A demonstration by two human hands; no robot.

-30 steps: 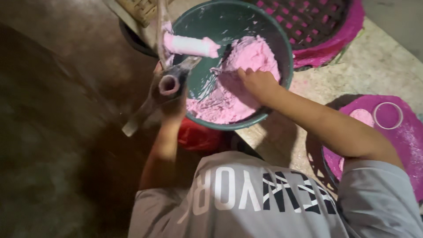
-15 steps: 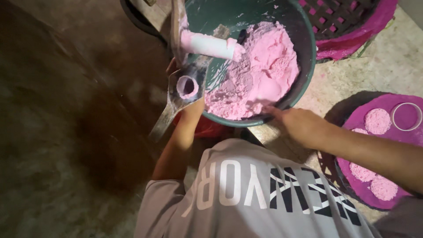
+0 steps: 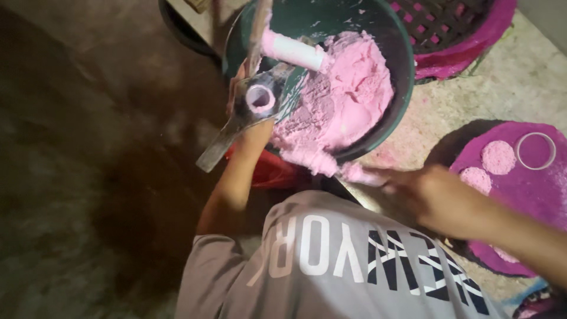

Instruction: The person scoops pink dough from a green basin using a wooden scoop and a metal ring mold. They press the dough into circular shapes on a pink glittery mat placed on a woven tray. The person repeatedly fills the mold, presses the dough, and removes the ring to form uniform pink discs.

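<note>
Left hand [image 3: 251, 112] grips a metal press mould [image 3: 255, 103] at the green basin [image 3: 397, 88] rim; right hand [image 3: 428, 195], fingers loosely extended, touches pink dough [image 3: 348, 94] spilling just below that rim.

Small floor-level workshop, bare stained concrete floor [image 3: 88, 177] at left, green basin [image 3: 401, 71] of pink powder [image 3: 348, 94] at top, powder-caked pink basket [image 3: 460, 29] (upper right), pressed pink discs [image 3: 499, 156] on tray [image 3: 531, 189] at right
</note>
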